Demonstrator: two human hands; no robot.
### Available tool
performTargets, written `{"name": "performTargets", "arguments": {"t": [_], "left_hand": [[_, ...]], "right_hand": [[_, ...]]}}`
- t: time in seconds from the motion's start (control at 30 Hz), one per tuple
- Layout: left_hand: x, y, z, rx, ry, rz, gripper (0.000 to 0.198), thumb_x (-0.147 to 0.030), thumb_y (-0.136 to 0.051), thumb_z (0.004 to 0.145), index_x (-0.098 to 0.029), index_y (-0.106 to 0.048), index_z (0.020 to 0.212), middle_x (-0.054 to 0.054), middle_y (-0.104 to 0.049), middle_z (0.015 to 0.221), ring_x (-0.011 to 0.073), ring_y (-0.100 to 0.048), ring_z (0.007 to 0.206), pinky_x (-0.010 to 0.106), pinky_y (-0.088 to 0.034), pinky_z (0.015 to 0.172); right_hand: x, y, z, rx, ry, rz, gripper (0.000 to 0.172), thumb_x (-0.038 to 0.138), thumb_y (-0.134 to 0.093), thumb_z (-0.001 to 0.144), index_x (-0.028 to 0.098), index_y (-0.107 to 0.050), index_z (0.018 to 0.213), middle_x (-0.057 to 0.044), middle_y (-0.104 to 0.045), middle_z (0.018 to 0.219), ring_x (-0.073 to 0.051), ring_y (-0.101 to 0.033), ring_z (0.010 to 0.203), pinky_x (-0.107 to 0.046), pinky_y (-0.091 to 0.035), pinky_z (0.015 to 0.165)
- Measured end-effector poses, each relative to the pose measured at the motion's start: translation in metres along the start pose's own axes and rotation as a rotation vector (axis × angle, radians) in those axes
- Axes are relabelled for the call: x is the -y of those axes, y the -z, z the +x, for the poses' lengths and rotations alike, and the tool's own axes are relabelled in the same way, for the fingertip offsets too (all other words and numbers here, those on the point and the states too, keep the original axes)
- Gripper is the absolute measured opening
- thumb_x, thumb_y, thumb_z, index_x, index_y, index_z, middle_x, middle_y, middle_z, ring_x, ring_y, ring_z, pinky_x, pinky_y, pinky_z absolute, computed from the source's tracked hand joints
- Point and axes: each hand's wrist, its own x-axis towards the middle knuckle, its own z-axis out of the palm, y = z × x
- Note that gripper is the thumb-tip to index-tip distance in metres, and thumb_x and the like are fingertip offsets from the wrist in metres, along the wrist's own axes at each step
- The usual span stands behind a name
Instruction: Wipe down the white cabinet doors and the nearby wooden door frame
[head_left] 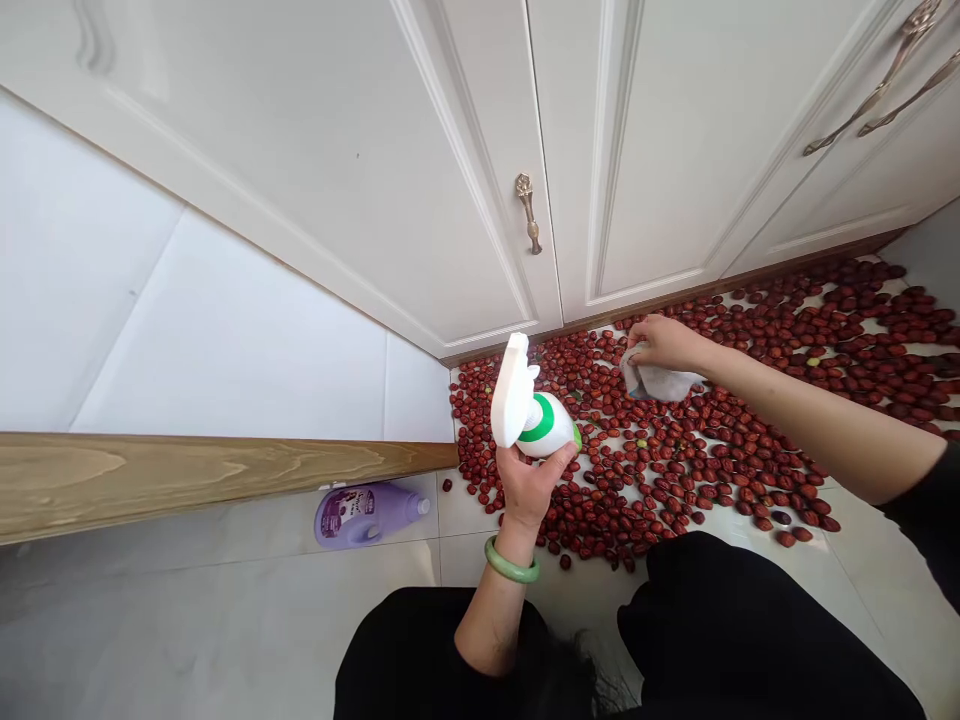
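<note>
The left hand (527, 485) is wrapped round the spray bottle (550, 425), which tilts in front of the cabinet (660, 200), its white head toward the left. A green bangle (511, 574) circles that wrist. To the right and a little farther off, the right hand (664, 340) has its fingers closed on a pale cloth (660, 383), which hangs just over the red fruit (615, 500). The fruit covers the floor (247, 630) along the cabinet's foot, from the middle to the far right. At left, a purple jug (367, 513) lies on its side near a wooden trim (225, 475).
</note>
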Motion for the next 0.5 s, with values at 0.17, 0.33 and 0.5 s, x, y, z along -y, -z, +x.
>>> {"name": "performTargets", "arguments": {"t": [0.17,0.33,0.5], "left_hand": [[0.002,0.001,-0.003,-0.029,-0.033,0.002,0.082,-0.056,-0.105,0.077,-0.017,-0.075,0.142,0.017,-0.085,0.128,0.0341,-0.086,0.114,0.045,-0.071,0.107],[0.004,0.001,-0.002,-0.060,-0.015,0.011,0.082,-0.057,-0.106,0.074,-0.018,-0.073,0.139,0.016,-0.086,0.125,0.0325,-0.086,0.111,0.044,-0.071,0.106],[0.010,0.002,0.000,-0.083,0.004,0.022,0.087,-0.055,-0.107,0.072,-0.017,-0.073,0.143,0.018,-0.083,0.134,0.0356,-0.083,0.123,0.047,-0.070,0.113]], "right_hand": [[0.029,0.038,0.026,-0.294,-0.020,0.058,0.023,0.035,-0.082,0.089,0.021,-0.085,0.106,-0.010,-0.081,0.113,-0.032,-0.074,0.107,-0.044,-0.058,0.101],[0.082,0.071,0.074,-0.842,0.072,0.342,0.053,0.046,-0.070,0.112,0.020,-0.058,0.156,-0.017,-0.070,0.147,-0.032,-0.063,0.126,-0.053,-0.054,0.118],[0.121,0.064,0.094,-1.040,0.198,0.253,0.061,0.057,-0.060,0.116,0.029,-0.046,0.169,-0.015,-0.055,0.165,-0.038,-0.045,0.159,-0.060,-0.042,0.137]]}}
